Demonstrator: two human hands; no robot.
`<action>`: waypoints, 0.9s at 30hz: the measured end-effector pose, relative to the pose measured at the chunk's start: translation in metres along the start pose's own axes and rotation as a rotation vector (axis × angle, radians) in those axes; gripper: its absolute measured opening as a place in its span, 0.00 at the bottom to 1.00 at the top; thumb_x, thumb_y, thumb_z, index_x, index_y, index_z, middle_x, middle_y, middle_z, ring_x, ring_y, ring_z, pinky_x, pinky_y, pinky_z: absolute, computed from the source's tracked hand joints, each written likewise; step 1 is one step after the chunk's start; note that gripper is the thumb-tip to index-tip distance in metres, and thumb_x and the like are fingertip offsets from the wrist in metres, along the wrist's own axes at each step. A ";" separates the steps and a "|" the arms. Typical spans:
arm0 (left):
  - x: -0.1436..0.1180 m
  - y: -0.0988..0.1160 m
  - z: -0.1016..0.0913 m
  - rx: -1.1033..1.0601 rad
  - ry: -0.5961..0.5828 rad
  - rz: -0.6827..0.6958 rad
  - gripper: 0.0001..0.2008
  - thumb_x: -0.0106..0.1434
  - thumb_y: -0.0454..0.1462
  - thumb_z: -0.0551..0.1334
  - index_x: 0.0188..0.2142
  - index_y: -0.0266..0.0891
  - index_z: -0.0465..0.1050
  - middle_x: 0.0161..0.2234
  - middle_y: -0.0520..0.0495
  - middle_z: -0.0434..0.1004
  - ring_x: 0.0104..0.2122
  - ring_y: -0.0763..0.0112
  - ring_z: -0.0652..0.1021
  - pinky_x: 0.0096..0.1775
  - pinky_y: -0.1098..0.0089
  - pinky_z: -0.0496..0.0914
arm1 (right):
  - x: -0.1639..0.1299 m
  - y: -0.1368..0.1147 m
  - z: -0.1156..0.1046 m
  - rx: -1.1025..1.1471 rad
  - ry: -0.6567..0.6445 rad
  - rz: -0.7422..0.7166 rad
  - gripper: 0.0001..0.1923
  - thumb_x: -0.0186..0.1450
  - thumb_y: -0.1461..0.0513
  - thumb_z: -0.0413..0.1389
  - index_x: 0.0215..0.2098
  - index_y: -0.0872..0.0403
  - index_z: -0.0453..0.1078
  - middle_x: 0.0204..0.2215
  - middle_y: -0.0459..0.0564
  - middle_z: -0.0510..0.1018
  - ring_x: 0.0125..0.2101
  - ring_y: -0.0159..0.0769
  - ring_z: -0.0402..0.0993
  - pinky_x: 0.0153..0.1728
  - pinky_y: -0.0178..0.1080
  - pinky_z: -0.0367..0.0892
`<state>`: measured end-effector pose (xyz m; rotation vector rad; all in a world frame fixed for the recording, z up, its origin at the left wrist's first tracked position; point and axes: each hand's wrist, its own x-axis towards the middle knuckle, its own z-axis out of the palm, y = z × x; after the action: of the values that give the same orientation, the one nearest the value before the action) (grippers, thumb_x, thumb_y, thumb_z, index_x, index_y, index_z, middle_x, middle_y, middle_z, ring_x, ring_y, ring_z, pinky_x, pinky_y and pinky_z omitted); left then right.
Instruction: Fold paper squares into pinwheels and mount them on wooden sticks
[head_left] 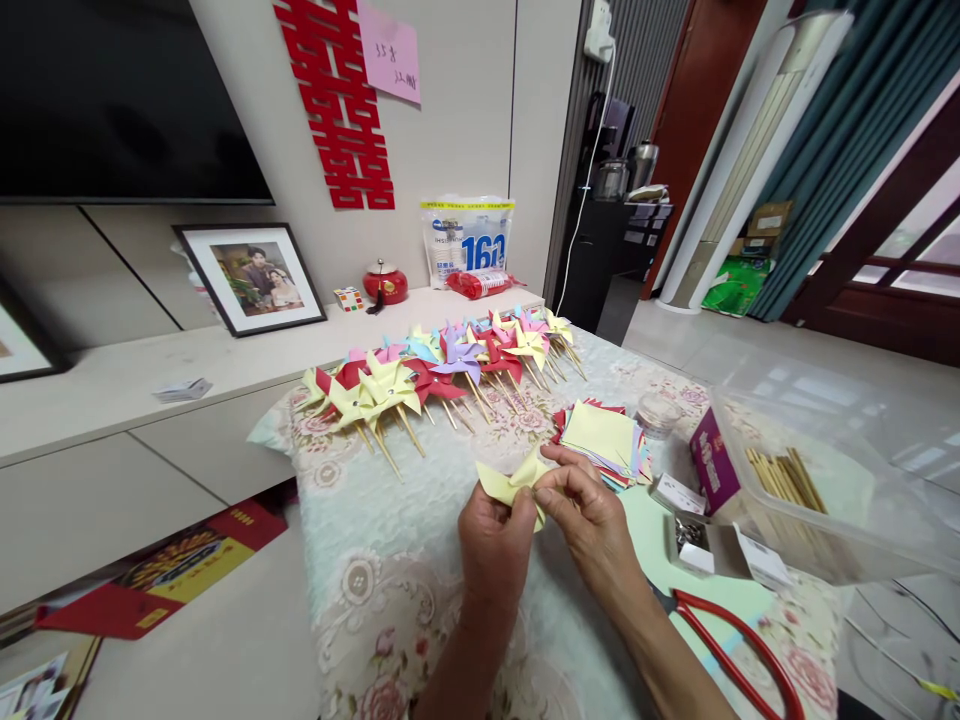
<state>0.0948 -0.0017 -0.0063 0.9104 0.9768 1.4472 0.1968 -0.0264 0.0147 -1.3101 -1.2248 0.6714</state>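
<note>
Dozens of finished pinwheels [442, 375] lie ready — both hands, left hand [495, 540] and right hand [589, 505], pinch a yellow paper [514, 482] mid-fold; paper stack [604, 440] remains.

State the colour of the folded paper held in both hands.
Pale yellow: the folded paper pinched between left hand and right hand, head view.

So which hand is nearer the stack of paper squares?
Right. The right hand sits just beside the stack of paper squares; the left hand is farther off, past the yellow paper.
</note>
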 end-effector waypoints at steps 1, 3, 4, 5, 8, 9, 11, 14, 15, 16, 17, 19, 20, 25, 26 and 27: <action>0.000 0.000 0.000 0.010 0.002 0.003 0.11 0.53 0.33 0.67 0.38 0.35 0.79 0.35 0.45 0.86 0.35 0.62 0.83 0.39 0.68 0.75 | 0.000 0.000 0.000 0.000 0.000 -0.001 0.09 0.63 0.57 0.60 0.26 0.50 0.75 0.50 0.55 0.76 0.59 0.50 0.63 0.58 0.51 0.55; 0.001 -0.001 -0.001 0.031 0.005 0.008 0.10 0.53 0.33 0.67 0.37 0.36 0.78 0.34 0.45 0.86 0.35 0.62 0.83 0.39 0.68 0.75 | 0.000 -0.001 0.000 -0.001 0.001 -0.003 0.09 0.63 0.57 0.60 0.26 0.50 0.75 0.50 0.56 0.76 0.58 0.50 0.63 0.58 0.51 0.55; 0.001 -0.001 -0.001 0.040 0.004 0.011 0.10 0.53 0.33 0.67 0.37 0.36 0.78 0.35 0.45 0.86 0.35 0.61 0.83 0.39 0.68 0.75 | 0.000 -0.001 0.000 -0.002 0.001 -0.003 0.09 0.63 0.58 0.60 0.26 0.50 0.75 0.50 0.56 0.76 0.58 0.50 0.64 0.58 0.51 0.55; 0.001 0.000 -0.001 0.047 0.001 0.012 0.10 0.53 0.33 0.66 0.37 0.36 0.78 0.35 0.45 0.86 0.35 0.61 0.83 0.39 0.68 0.75 | 0.000 -0.001 0.000 -0.003 0.002 -0.001 0.09 0.63 0.58 0.60 0.26 0.51 0.75 0.50 0.56 0.76 0.58 0.50 0.64 0.58 0.51 0.55; 0.000 0.000 -0.001 0.070 -0.009 0.014 0.10 0.53 0.33 0.66 0.37 0.36 0.78 0.33 0.46 0.85 0.33 0.62 0.83 0.38 0.69 0.75 | 0.000 -0.001 0.000 0.002 -0.001 0.006 0.09 0.63 0.58 0.60 0.26 0.51 0.74 0.49 0.55 0.77 0.58 0.50 0.64 0.57 0.51 0.56; 0.000 0.001 -0.001 0.077 -0.012 0.014 0.10 0.53 0.34 0.66 0.36 0.36 0.78 0.32 0.46 0.85 0.32 0.63 0.82 0.37 0.69 0.75 | 0.000 -0.001 0.000 0.004 -0.004 0.009 0.09 0.63 0.58 0.60 0.26 0.51 0.74 0.49 0.55 0.77 0.58 0.50 0.65 0.57 0.51 0.56; -0.001 0.002 -0.001 0.083 -0.020 0.011 0.10 0.53 0.34 0.66 0.37 0.35 0.78 0.31 0.46 0.85 0.31 0.63 0.82 0.36 0.69 0.74 | 0.000 -0.001 -0.001 0.008 -0.011 0.015 0.09 0.63 0.58 0.60 0.26 0.51 0.74 0.49 0.55 0.77 0.57 0.50 0.65 0.57 0.51 0.57; 0.000 0.003 -0.001 0.089 -0.008 -0.001 0.10 0.52 0.34 0.66 0.36 0.35 0.78 0.31 0.46 0.85 0.31 0.63 0.82 0.36 0.69 0.74 | 0.000 0.000 -0.001 0.005 -0.023 0.019 0.09 0.64 0.57 0.59 0.26 0.51 0.74 0.50 0.56 0.76 0.58 0.50 0.65 0.57 0.50 0.57; 0.000 0.004 -0.001 0.091 0.001 -0.005 0.10 0.52 0.34 0.67 0.36 0.35 0.78 0.30 0.46 0.84 0.31 0.62 0.81 0.36 0.69 0.74 | 0.000 0.000 -0.001 0.004 -0.024 0.018 0.09 0.64 0.57 0.59 0.26 0.51 0.74 0.50 0.56 0.76 0.57 0.50 0.65 0.56 0.50 0.57; 0.000 0.004 -0.001 0.092 0.006 -0.007 0.10 0.51 0.34 0.67 0.35 0.35 0.78 0.30 0.46 0.84 0.31 0.62 0.81 0.36 0.69 0.74 | 0.000 0.000 -0.001 0.002 -0.023 0.017 0.09 0.64 0.57 0.59 0.26 0.51 0.74 0.50 0.56 0.76 0.57 0.50 0.65 0.56 0.50 0.57; 0.000 0.003 -0.001 0.091 0.008 -0.007 0.10 0.51 0.34 0.67 0.35 0.35 0.77 0.30 0.46 0.84 0.30 0.63 0.81 0.36 0.69 0.74 | 0.000 0.000 -0.001 0.000 -0.023 0.017 0.09 0.64 0.57 0.59 0.27 0.51 0.74 0.49 0.55 0.76 0.57 0.50 0.66 0.56 0.50 0.57; 0.000 0.003 -0.001 0.087 -0.003 -0.004 0.10 0.51 0.34 0.67 0.35 0.35 0.77 0.29 0.46 0.84 0.30 0.64 0.81 0.35 0.69 0.74 | 0.000 0.000 -0.001 -0.006 -0.019 0.016 0.09 0.64 0.57 0.59 0.27 0.51 0.74 0.49 0.55 0.77 0.57 0.50 0.66 0.56 0.49 0.57; 0.000 0.002 -0.001 0.085 -0.010 -0.001 0.09 0.52 0.34 0.67 0.35 0.35 0.77 0.29 0.47 0.83 0.29 0.64 0.80 0.35 0.69 0.74 | 0.000 0.000 -0.001 -0.010 -0.017 0.017 0.09 0.63 0.57 0.59 0.27 0.51 0.74 0.49 0.55 0.77 0.57 0.49 0.66 0.56 0.49 0.57; 0.001 -0.001 -0.002 0.095 -0.025 -0.005 0.08 0.53 0.35 0.67 0.34 0.36 0.77 0.25 0.50 0.81 0.26 0.67 0.78 0.35 0.70 0.73 | 0.000 -0.001 -0.002 -0.025 -0.007 0.034 0.09 0.62 0.57 0.60 0.26 0.51 0.75 0.48 0.55 0.78 0.55 0.49 0.69 0.56 0.49 0.58; 0.001 -0.002 -0.003 0.094 -0.027 -0.009 0.08 0.53 0.35 0.67 0.34 0.36 0.78 0.25 0.50 0.81 0.26 0.67 0.78 0.34 0.70 0.73 | 0.000 -0.001 -0.002 -0.019 -0.010 0.036 0.09 0.62 0.57 0.60 0.26 0.51 0.75 0.47 0.54 0.78 0.54 0.49 0.69 0.55 0.49 0.59; 0.001 -0.002 -0.003 0.089 -0.029 -0.016 0.09 0.52 0.35 0.67 0.35 0.36 0.78 0.26 0.50 0.81 0.26 0.67 0.78 0.34 0.70 0.73 | 0.000 -0.001 -0.002 -0.007 -0.016 0.039 0.09 0.62 0.57 0.60 0.26 0.51 0.74 0.46 0.54 0.78 0.54 0.49 0.69 0.55 0.48 0.59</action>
<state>0.0931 -0.0010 -0.0093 0.9835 1.0316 1.3821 0.1981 -0.0272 0.0157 -1.3394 -1.2185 0.7070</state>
